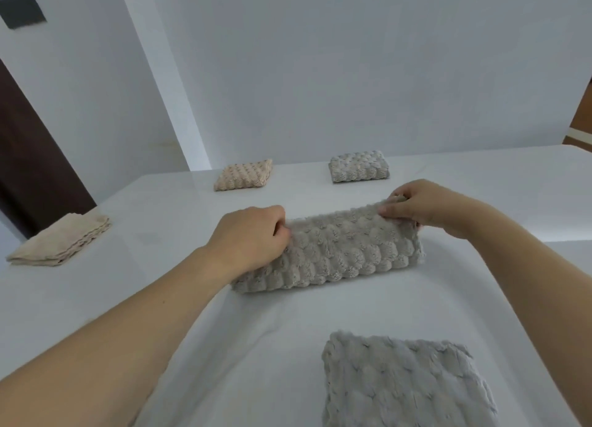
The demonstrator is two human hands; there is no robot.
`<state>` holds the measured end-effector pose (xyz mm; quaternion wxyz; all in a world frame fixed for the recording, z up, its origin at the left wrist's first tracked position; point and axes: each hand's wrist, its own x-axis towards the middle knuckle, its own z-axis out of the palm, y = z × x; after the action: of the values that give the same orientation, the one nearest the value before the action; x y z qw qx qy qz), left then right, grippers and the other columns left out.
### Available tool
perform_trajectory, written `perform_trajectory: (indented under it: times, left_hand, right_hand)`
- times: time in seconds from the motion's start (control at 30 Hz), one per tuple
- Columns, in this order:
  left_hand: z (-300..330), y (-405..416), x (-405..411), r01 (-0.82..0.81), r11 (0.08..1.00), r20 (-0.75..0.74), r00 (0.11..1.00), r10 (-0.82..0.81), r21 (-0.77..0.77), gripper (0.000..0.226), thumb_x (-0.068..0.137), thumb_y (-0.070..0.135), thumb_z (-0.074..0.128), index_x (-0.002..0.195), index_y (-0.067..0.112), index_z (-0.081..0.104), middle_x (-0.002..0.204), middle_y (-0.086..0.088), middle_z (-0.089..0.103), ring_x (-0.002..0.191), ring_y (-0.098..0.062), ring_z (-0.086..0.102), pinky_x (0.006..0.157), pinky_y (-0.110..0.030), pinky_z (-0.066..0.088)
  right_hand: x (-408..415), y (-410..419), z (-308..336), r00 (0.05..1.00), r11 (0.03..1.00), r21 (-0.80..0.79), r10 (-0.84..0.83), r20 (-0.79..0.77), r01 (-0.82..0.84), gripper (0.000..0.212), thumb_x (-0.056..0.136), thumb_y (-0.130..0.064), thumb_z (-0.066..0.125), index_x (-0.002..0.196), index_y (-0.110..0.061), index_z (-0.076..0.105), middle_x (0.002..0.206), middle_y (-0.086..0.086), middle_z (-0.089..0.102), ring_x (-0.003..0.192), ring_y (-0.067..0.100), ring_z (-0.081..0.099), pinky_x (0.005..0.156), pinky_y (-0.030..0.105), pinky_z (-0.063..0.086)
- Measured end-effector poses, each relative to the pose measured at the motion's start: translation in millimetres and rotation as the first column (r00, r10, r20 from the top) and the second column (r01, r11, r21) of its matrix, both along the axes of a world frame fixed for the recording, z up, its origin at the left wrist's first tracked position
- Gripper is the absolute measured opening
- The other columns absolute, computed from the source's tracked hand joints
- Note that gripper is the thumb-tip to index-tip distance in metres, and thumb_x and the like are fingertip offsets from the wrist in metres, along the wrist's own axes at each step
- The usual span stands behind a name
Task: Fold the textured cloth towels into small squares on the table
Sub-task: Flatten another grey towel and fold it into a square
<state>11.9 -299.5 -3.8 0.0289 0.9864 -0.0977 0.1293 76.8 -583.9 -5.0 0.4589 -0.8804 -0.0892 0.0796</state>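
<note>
A grey bumpy towel (333, 253) lies folded into a long strip across the middle of the white table (166, 208). My left hand (250, 237) grips its far left corner with curled fingers. My right hand (416, 207) pinches the far right corner. A blue-grey towel (403, 381) lies flat near the front edge. At the back sit two small folded squares, a beige one (244, 174) and a grey one (358, 166). A folded beige towel (61, 239) rests at the left edge.
A white wall (352, 67) rises just behind the table. A dark wooden door (28, 157) stands at the far left. A brown surface (583, 119) shows at the right edge.
</note>
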Motion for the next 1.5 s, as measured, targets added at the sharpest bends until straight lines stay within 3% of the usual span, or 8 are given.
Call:
perform_trajectory:
  times: [0.2, 0.33, 0.57, 0.77, 1.0, 1.1, 1.33, 1.5]
  left_hand:
    - [-26, -5, 72, -0.108, 0.986, 0.170, 0.982, 0.085, 0.129, 0.026, 0.096, 0.028, 0.039, 0.109, 0.021, 0.060, 0.112, 0.001, 0.059, 0.108, -0.024, 0.050, 0.096, -0.041, 0.036]
    - [-68, -14, 91, -0.297, 0.951, -0.062, 0.954, 0.293, -0.087, 0.027, 0.092, 0.027, 0.038, 0.113, 0.018, 0.054, 0.119, -0.005, 0.052, 0.111, -0.027, 0.047, 0.097, -0.043, 0.037]
    - [-64, -5, 96, -0.380, 0.880, -0.129, 0.925, 0.358, -0.286, 0.018, 0.091, 0.030, 0.039, 0.086, 0.018, 0.050, 0.100, 0.002, 0.049, 0.095, -0.022, 0.046, 0.090, -0.045, 0.043]
    - [-60, 1, 103, -0.446, 0.889, -0.151, 0.890, 0.429, -0.106, 0.036, 0.088, 0.039, 0.044, 0.104, 0.011, 0.060, 0.114, -0.009, 0.049, 0.106, -0.031, 0.044, 0.082, -0.039, 0.040]
    - [-59, 2, 102, -0.457, 0.888, -0.149, 0.883, 0.445, -0.056, 0.037, 0.087, 0.041, 0.046, 0.104, 0.012, 0.060, 0.111, -0.010, 0.052, 0.101, -0.033, 0.041, 0.080, -0.038, 0.036]
    - [-59, 3, 103, -0.410, 0.903, -0.126, 0.910, 0.396, -0.124, 0.026, 0.087, 0.038, 0.046, 0.089, 0.014, 0.055, 0.098, -0.007, 0.052, 0.093, -0.032, 0.044, 0.077, -0.038, 0.040]
    - [-65, 9, 108, -0.393, 0.904, -0.093, 0.919, 0.382, -0.167, 0.025, 0.090, 0.035, 0.040, 0.079, 0.015, 0.048, 0.082, -0.001, 0.055, 0.088, -0.029, 0.050, 0.070, -0.036, 0.037]
    - [-66, 11, 107, -0.400, 0.903, -0.046, 0.916, 0.397, -0.156, 0.024, 0.089, 0.034, 0.040, 0.081, 0.015, 0.053, 0.080, 0.000, 0.057, 0.087, -0.029, 0.052, 0.075, -0.037, 0.040]
  right_hand:
    - [51, 16, -52, 0.945, 0.955, -0.155, -0.211, 0.250, 0.254, 0.026, 0.090, -0.039, 0.062, 0.080, -0.014, 0.061, 0.083, 0.004, 0.064, 0.082, 0.026, 0.058, 0.072, 0.034, 0.044]
    - [69, 23, -70, 0.942, 0.888, -0.374, -0.158, 0.296, 0.266, 0.018, 0.089, -0.048, 0.056, 0.091, -0.030, 0.057, 0.116, 0.001, 0.053, 0.115, 0.029, 0.045, 0.096, 0.037, 0.034]
    - [75, 26, -73, 0.933, 0.910, -0.345, -0.105, 0.344, 0.230, 0.018, 0.090, -0.044, 0.054, 0.087, -0.027, 0.057, 0.103, -0.006, 0.052, 0.113, 0.028, 0.043, 0.094, 0.038, 0.031]
    - [77, 27, -74, 0.929, 0.928, -0.313, -0.078, 0.361, 0.200, 0.019, 0.085, -0.042, 0.063, 0.094, -0.025, 0.062, 0.108, 0.000, 0.060, 0.107, 0.028, 0.052, 0.096, 0.040, 0.037]
    - [72, 27, -73, 0.950, 0.984, -0.153, -0.045, 0.308, 0.096, 0.011, 0.082, -0.024, 0.068, 0.081, -0.018, 0.059, 0.077, -0.001, 0.062, 0.066, 0.019, 0.057, 0.065, 0.028, 0.044]
    - [69, 25, -69, 0.976, 0.992, 0.120, -0.062, 0.208, 0.038, 0.014, 0.083, -0.014, 0.070, 0.079, -0.011, 0.058, 0.056, 0.000, 0.057, 0.040, 0.012, 0.047, 0.041, 0.022, 0.038]
    - [68, 15, -62, 0.998, 0.898, 0.439, -0.052, 0.019, 0.039, 0.011, 0.081, -0.001, 0.072, 0.088, -0.006, 0.064, 0.089, 0.015, 0.062, 0.075, 0.018, 0.061, 0.069, 0.027, 0.052]
    - [68, 15, -53, 0.993, 0.892, 0.453, 0.060, -0.103, -0.007, 0.012, 0.083, 0.000, 0.069, 0.081, -0.007, 0.060, 0.077, 0.015, 0.060, 0.065, 0.022, 0.060, 0.054, 0.025, 0.052]
